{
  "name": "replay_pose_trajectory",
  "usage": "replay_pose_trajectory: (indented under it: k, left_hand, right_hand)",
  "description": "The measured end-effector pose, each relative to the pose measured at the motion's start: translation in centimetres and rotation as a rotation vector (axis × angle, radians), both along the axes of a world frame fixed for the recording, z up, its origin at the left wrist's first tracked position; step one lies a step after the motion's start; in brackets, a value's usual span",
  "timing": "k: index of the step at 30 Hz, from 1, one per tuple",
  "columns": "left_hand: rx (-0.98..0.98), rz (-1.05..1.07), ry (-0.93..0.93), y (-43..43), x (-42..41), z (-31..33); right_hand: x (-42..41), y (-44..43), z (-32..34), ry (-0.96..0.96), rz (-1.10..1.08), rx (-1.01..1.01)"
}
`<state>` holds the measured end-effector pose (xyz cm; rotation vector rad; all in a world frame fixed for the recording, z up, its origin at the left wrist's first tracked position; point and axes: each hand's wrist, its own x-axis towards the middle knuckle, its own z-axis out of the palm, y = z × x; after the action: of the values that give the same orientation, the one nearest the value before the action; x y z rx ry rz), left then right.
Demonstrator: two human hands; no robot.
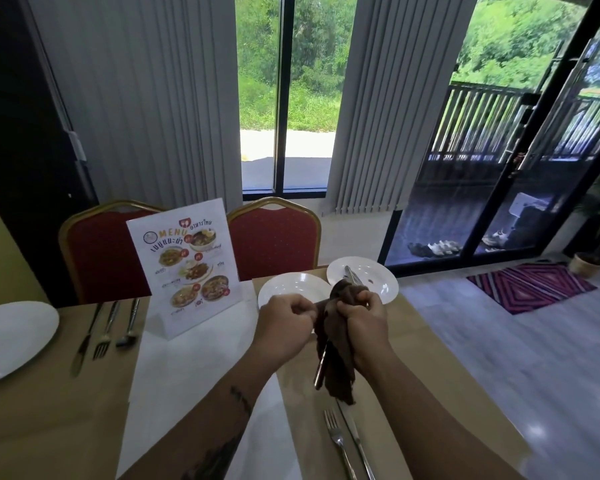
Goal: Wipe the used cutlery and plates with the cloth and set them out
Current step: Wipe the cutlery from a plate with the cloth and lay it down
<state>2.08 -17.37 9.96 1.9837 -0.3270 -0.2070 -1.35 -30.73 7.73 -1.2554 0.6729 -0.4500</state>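
A steel cutlery piece point(320, 370) is mid-wipe above the table's right side, its handle poking out below the dark brown cloth point(336, 362). The right hand point(366, 323) grips the cloth bundled round it. The left hand point(286, 322), fingers curled, pinches the cloth's left edge. The next move, I judge, is to slide the piece free and lay it beside the near steel fork point(336, 441) and knife point(355, 441). A white round plate point(284, 289) waits just beyond.

Brown cloth point(338, 341) bunched round steel utensil point(321, 367), handle pointing down

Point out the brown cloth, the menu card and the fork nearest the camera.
brown cloth point(342, 374): head view, hanging lower part.
menu card point(187, 268): head view, printed face.
near fork point(331, 426): head view, tines.
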Motion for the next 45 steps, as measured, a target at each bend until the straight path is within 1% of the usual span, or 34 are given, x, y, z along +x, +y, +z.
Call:
replay_pose_trajectory:
  k: [2, 3, 7, 9, 11, 16, 18, 21, 22, 24, 27, 28, 31, 33, 36, 38, 41, 45]
  left_hand:
    - [0.028, 0.073, -0.102, -0.3, 1.1, 1.2]
    - [0.044, 0.063, -0.123, -0.6, 1.7, 1.7]
    - [0.179, -0.128, -0.159, -1.9, 3.3, 3.5]
    - [0.228, -0.165, -0.210, -2.4, 3.7, 3.8]
    - [0.239, -0.171, -0.229, -2.7, 4.0, 3.8]
    - [0.271, -0.248, -0.231, -3.4, 4.0, 2.9]
    - [0.254, -0.246, -0.228, -3.5, 4.0, 2.6]
    - [0.206, -0.150, -0.230, -3.5, 4.1, 2.2]
    - [0.182, -0.088, -0.235, -3.4, 4.2, 2.1]
    - [0.145, 0.025, -0.246, -3.2, 4.3, 2.1]
    - [0.112, 0.115, -0.216, -2.6, 4.8, 2.1]
    - [0.081, 0.149, -0.177, -2.2, 5.2, 2.1]
    - [-0.047, 0.285, -0.016, -0.2, 7.1, 1.9]
    - [-0.071, 0.341, 0.025, 0.9, 8.0, 1.6]
    - [-0.061, 0.364, 0.036, 1.7, 7.9, 0.8]
    - [-0.050, 0.343, 0.048, 1.7, 7.6, -0.1]
    - [-0.015, 0.275, 0.024, 0.9, 6.8, -1.6]
    - [-0.034, 0.244, 0.029, 0.1, 6.2, -3.0]
  right_hand:
    - [-0.4, 0.2, 0.3, 0.004, 0.031, -0.116]
    - [-0.5, 0.3, 0.4, -0.002, 0.046, -0.170]
    - [-0.6, 0.9, 0.5, -0.052, 0.091, -0.311]
    - [-0.6, 0.9, 0.5, -0.070, 0.092, -0.368]
    - [-0.8, 0.7, 0.6, -0.085, 0.068, -0.424]
    - [-1.3, -0.5, 0.3, -0.103, 0.014, -0.477]
    - [-1.4, -0.8, 0.1, -0.103, -0.004, -0.415]
    - [-1.4, -1.1, 0.1, -0.092, -0.011, -0.215]
    - [-1.5, -1.0, 0.2, -0.080, 0.031, -0.187]
    - [-1.7, -0.8, 0.5, -0.055, 0.174, -0.193]
    - [-2.0, -0.3, 0.4, -0.017, 0.349, -0.253]
    - [-2.0, -0.2, 0.4, 0.003, 0.391, -0.302]
    - [-1.9, -0.1, 0.0, 0.075, 0.492, -0.535]
    - [-2.1, -0.4, -0.1, 0.089, 0.541, -0.612]
    - [-2.4, -1.1, -0.6, 0.146, 0.573, -0.640]
    - [-2.3, -1.2, -1.0, 0.158, 0.518, -0.632]
    - [-1.7, -0.3, -1.1, 0.115, 0.450, -0.575]
    - [-1.0, 0.4, -2.2, 0.131, 0.441, -0.664]
